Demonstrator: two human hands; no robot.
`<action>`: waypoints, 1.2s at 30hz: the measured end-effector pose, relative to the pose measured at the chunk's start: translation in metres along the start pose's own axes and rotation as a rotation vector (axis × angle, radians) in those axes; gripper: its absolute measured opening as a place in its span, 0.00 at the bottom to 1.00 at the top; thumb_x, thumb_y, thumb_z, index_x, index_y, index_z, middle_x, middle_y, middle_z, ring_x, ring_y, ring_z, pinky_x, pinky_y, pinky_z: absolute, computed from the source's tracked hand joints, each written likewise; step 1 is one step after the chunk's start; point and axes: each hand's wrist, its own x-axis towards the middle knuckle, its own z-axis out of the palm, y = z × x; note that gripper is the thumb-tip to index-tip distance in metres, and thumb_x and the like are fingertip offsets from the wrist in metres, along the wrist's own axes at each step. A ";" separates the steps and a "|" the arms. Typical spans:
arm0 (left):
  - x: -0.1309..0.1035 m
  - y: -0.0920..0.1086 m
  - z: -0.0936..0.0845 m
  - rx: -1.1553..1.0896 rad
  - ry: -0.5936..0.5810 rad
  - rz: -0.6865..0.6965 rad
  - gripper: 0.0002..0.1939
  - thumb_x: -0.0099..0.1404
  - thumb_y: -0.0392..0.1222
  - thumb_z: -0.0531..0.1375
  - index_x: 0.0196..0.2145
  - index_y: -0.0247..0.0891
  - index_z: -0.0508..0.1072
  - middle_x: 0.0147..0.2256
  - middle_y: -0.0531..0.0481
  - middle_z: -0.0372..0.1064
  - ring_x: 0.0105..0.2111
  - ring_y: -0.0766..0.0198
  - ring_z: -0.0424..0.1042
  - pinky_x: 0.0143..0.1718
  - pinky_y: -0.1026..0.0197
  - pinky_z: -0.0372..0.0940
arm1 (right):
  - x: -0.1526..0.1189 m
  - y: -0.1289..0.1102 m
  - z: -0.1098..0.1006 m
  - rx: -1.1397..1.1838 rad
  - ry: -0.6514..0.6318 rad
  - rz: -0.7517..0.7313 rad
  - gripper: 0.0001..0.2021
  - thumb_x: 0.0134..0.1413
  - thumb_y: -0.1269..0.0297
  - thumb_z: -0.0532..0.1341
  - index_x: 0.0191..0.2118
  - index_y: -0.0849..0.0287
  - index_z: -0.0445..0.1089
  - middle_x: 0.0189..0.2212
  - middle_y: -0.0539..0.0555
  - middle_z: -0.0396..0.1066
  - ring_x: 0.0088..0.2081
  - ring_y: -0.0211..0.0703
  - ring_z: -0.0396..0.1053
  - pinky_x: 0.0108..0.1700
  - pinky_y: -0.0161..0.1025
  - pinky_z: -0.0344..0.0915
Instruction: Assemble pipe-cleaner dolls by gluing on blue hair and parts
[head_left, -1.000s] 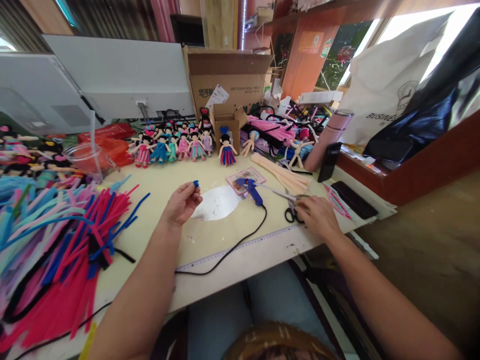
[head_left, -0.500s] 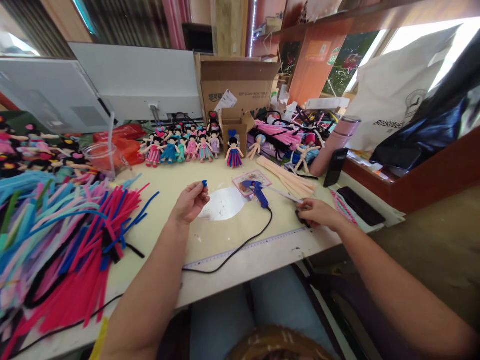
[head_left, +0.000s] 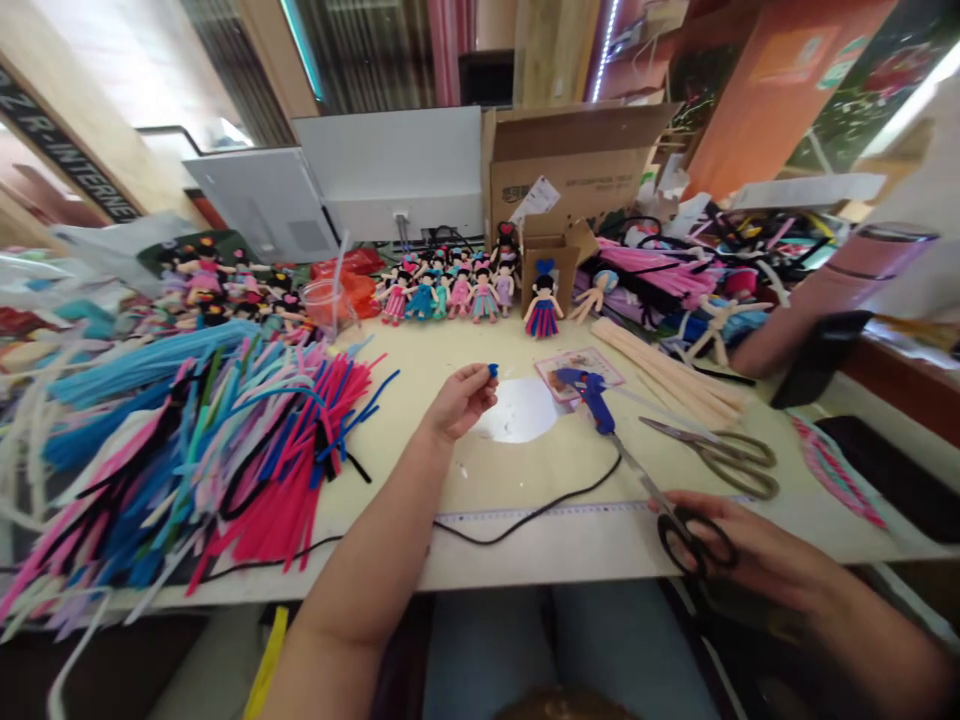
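Observation:
My left hand (head_left: 457, 403), closed in a pinch, holds up a small curled blue piece of pipe cleaner (head_left: 493, 370) above the table. Black-handled scissors (head_left: 651, 485) are in my right hand (head_left: 757, 550), near the table's front edge. Their blades point up and left. A blue glue gun (head_left: 592, 400) lies between my hands on a small printed card (head_left: 607, 366), its black cord (head_left: 551, 498) curving toward the front. Beside a white round sheet (head_left: 517, 415) my left fingers hover. A second, greyish pair of scissors (head_left: 750, 460) lies on the table beyond my right hand.
A big heap of coloured pipe cleaners (head_left: 255, 450) covers the left side. Small dolls (head_left: 450, 290) stand at the back before a cardboard box (head_left: 577, 170). Beige pipe cleaners (head_left: 667, 375), a pink bottle (head_left: 840, 290) and a dark phone (head_left: 821, 355) are at right.
My right hand has lifted the black-handled scissors off the table and drawn them toward me. The view has swung left. My left hand still pinches the blue piece.

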 end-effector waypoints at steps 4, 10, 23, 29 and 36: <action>-0.003 0.001 0.000 -0.011 -0.042 0.004 0.11 0.49 0.39 0.69 0.27 0.32 0.71 0.23 0.52 0.68 0.20 0.74 0.64 0.26 0.68 0.62 | 0.021 -0.011 0.039 -0.157 -0.213 -0.087 0.23 0.43 0.59 0.69 0.47 0.56 0.68 0.41 0.56 0.70 0.32 0.40 0.70 0.31 0.35 0.64; -0.006 0.011 -0.004 -0.066 -0.073 0.048 0.06 0.53 0.37 0.66 0.27 0.33 0.71 0.24 0.51 0.68 0.22 0.73 0.63 0.26 0.67 0.61 | 0.082 -0.067 0.100 -0.173 -0.298 -0.338 0.29 0.48 0.65 0.65 0.58 0.49 0.60 0.45 0.55 0.67 0.36 0.41 0.71 0.40 0.41 0.66; -0.004 0.012 -0.008 -0.119 -0.025 -0.003 0.05 0.58 0.36 0.60 0.26 0.33 0.70 0.25 0.52 0.65 0.22 0.73 0.61 0.27 0.66 0.59 | 0.159 -0.085 0.121 -0.449 -0.069 -0.638 0.21 0.57 0.58 0.54 0.55 0.56 0.65 0.36 0.53 0.69 0.26 0.35 0.62 0.27 0.36 0.61; -0.004 0.010 -0.005 -0.125 0.022 -0.050 0.06 0.59 0.37 0.58 0.26 0.33 0.69 0.24 0.53 0.62 0.21 0.73 0.59 0.27 0.66 0.59 | 0.166 -0.080 0.114 -0.663 -0.042 -0.753 0.23 0.60 0.63 0.49 0.59 0.53 0.62 0.38 0.54 0.70 0.30 0.37 0.64 0.34 0.39 0.65; -0.003 0.007 -0.005 -0.136 0.009 -0.063 0.07 0.60 0.37 0.58 0.26 0.32 0.69 0.24 0.53 0.62 0.21 0.73 0.59 0.27 0.66 0.58 | 0.164 -0.079 0.117 -0.733 -0.031 -0.799 0.23 0.58 0.66 0.49 0.59 0.54 0.63 0.38 0.54 0.69 0.34 0.39 0.65 0.38 0.40 0.65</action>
